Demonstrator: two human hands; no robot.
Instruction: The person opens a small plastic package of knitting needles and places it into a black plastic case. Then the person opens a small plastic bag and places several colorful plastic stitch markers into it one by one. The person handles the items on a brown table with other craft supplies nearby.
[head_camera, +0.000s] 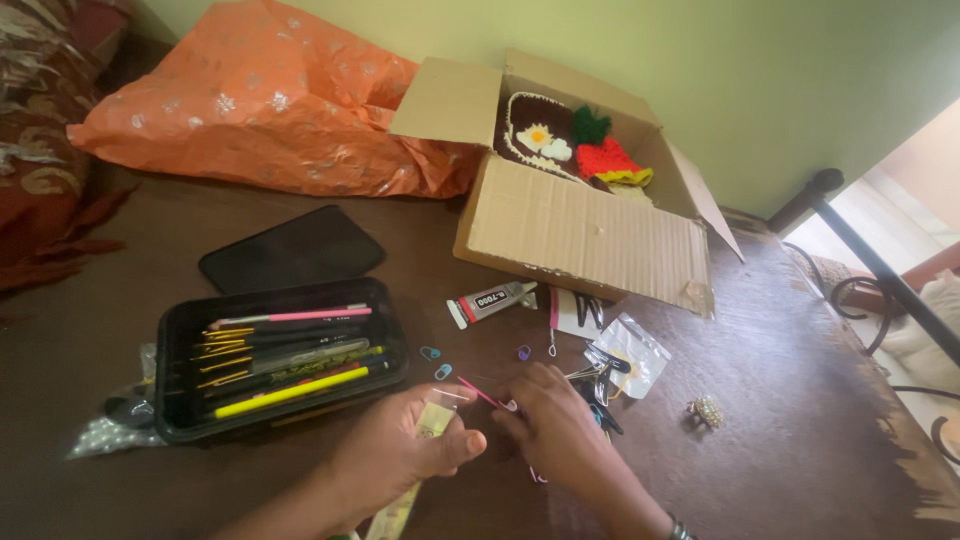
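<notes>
L hand (405, 450) sits low centre on the brown table (780, 400), fingers curled round a small clear plastic packet (437, 410) w/ a pale yellowish strip inside; thumb pressed over the packet's side, so grip is closed on it. R hand (555, 425) is just beside it, fingertips pinched onto a thin pink crochet hook (487, 397) that runs up-left from the fingers, its tip near the packet's top; grip on it is tight, fingers nearly together. Hands almost touch, can't tell if they do. Left of L hand: black open case (180, 330) holding a row of hooks/pens, incl. a yellow one (290, 390) at the front & a pink one (300, 316) at the back. Behind the case, a black phone (290, 248) lying flat. Btw case & R hand: a few small coloured stitch markers (431, 353) loose on the table. Above the hands, a glue tube (490, 300) w/ white cap on its side, near the front of an open cardboard box (580, 230) w/ crochet pieces inside: red/green/yellow one (605, 155) & a brown one w/ a white flower (535, 135). Right of R hand: small clear zip bag (640, 350), dark clips (600, 395) next to the fingers, & a little gold trinket (707, 410) further off. Orange crinkled bag (260, 100) at the back left.
</notes>
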